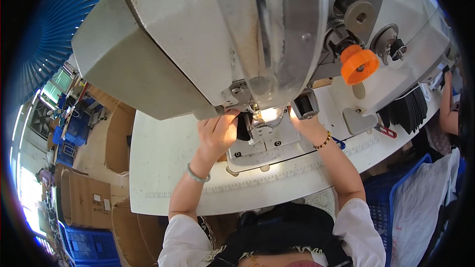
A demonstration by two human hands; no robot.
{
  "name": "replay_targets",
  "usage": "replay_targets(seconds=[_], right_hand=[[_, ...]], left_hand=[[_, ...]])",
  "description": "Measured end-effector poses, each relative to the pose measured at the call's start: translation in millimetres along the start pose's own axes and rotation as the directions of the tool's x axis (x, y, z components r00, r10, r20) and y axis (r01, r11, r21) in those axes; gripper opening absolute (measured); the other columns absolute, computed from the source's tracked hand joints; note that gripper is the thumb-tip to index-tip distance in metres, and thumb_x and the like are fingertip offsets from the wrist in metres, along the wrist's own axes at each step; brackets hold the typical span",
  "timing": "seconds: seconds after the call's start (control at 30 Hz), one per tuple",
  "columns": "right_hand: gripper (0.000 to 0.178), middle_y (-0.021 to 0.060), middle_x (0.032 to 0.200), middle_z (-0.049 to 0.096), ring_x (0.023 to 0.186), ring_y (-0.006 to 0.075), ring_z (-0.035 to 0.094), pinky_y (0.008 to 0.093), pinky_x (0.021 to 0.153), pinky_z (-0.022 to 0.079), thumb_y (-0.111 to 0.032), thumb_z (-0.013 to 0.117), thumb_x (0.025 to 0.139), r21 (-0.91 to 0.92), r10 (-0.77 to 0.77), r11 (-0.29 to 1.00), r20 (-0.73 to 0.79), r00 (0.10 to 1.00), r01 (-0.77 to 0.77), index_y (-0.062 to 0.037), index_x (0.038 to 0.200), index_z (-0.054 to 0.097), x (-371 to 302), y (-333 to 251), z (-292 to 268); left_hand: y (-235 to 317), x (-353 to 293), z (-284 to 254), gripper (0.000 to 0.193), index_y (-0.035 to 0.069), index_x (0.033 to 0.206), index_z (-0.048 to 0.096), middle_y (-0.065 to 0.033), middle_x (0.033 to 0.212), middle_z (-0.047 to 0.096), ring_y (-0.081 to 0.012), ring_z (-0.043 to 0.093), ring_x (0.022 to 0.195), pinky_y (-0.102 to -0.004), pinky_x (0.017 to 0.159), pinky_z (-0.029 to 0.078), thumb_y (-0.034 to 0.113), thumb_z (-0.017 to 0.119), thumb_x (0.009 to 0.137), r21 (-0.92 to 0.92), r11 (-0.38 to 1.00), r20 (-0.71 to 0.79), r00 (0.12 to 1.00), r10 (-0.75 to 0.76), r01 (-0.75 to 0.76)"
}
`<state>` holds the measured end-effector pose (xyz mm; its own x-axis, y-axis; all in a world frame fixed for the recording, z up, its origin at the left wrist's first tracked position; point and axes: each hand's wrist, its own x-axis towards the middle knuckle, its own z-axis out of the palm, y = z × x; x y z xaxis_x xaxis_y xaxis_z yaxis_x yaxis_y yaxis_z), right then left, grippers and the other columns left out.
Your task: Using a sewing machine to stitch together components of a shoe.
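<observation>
A large pale sewing machine fills the upper middle, its lit needle area above a metal plate. My left hand, with a bangle on the wrist, is left of the needle. Its fingers are closed at the edge of a small black piece, which looks like fabric and stands partly under the machine head. On the other side, my right hand, wearing a beaded bracelet, reaches in beside the presser area. A dark machine part and the clear guard hide its fingertips.
The white table carries a printed ruler along its front. To the right lie stacked black pieces and red-handled snips. Cardboard boxes and blue crates stand left; another person's arm shows far right.
</observation>
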<state>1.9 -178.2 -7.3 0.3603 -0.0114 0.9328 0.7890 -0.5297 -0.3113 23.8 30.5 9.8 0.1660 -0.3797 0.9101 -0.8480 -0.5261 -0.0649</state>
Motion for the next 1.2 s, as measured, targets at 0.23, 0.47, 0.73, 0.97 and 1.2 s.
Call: replay_targets(seconds=[0.23, 0.47, 0.73, 0.97, 1.2], right_hand=[[0.028, 0.0102, 0.082, 0.056, 0.075, 0.0212, 0.053, 0.0267, 0.065, 0.044, 0.018, 0.044, 0.06, 0.069, 0.068, 0.995, 0.013, 0.998, -0.069, 0.0032, 0.08, 0.056, -2, 0, -1], [0.024, 0.0092, 0.086, 0.057, 0.077, 0.0165, 0.053, 0.0267, 0.066, 0.044, 0.011, 0.047, 0.069, 0.445, 0.546, 0.736, 0.056, 0.836, -0.51, 0.0023, 0.089, 0.055, 3, 18, 19], [0.017, 0.0126, 0.084, 0.057, 0.077, 0.0236, 0.053, 0.0313, 0.065, 0.043, 0.006, 0.051, 0.066, 0.198, 0.493, 0.82, 0.231, 0.839, -0.537, 0.0024, 0.082, 0.055, 14, 55, 38], [0.012, 0.0155, 0.083, 0.057, 0.077, 0.0299, 0.052, 0.0354, 0.064, 0.042, 0.001, 0.054, 0.064, 0.044, 0.419, 0.899, 0.2, 0.885, -0.436, 0.0024, 0.076, 0.054, 26, 64, 45], [0.011, 0.0184, 0.082, 0.056, 0.077, 0.0362, 0.051, 0.0394, 0.063, 0.042, -0.004, 0.058, 0.062, -0.155, 0.151, 0.981, 0.217, 0.964, -0.118, 0.0025, 0.071, 0.054, 35, 63, 30]], left_hand=[[1, 0, -1, 0.026, 0.002, 0.075, 0.055, -0.0082, 0.075, 0.058, -0.0236, 0.056, 0.063, -0.0296, 0.053, 0.042, -0.009, 0.063, 0.052, 0.01, 1.0, 0.029, 1.0, -0.007, 0.007], [-37, -20, 21, 0.022, 0.004, 0.086, 0.058, -0.0111, 0.082, 0.059, -0.0303, 0.057, 0.071, -0.0355, 0.061, 0.044, 0.0, 0.061, 0.065, 0.209, 0.958, 0.079, 0.974, -0.214, 0.194], [-85, -26, 18, 0.016, 0.004, 0.086, 0.06, -0.0114, 0.085, 0.06, -0.0311, 0.056, 0.076, -0.0397, 0.07, 0.042, 0.009, 0.063, 0.071, 0.203, 0.973, 0.075, 0.989, -0.124, 0.106], [-56, -4, 9, 0.02, 0.005, 0.087, 0.06, -0.012, 0.074, 0.058, -0.0303, 0.055, 0.071, -0.0369, 0.065, 0.043, 0.004, 0.058, 0.068, 0.207, 0.977, 0.296, 0.948, -0.117, 0.056], [-52, -9, 36, 0.024, 0.004, 0.093, 0.06, -0.0124, 0.095, 0.06, -0.0277, 0.057, 0.087, -0.0318, 0.075, 0.045, 0.004, 0.063, 0.069, -0.018, 0.987, 0.138, 0.978, -0.158, 0.162]])
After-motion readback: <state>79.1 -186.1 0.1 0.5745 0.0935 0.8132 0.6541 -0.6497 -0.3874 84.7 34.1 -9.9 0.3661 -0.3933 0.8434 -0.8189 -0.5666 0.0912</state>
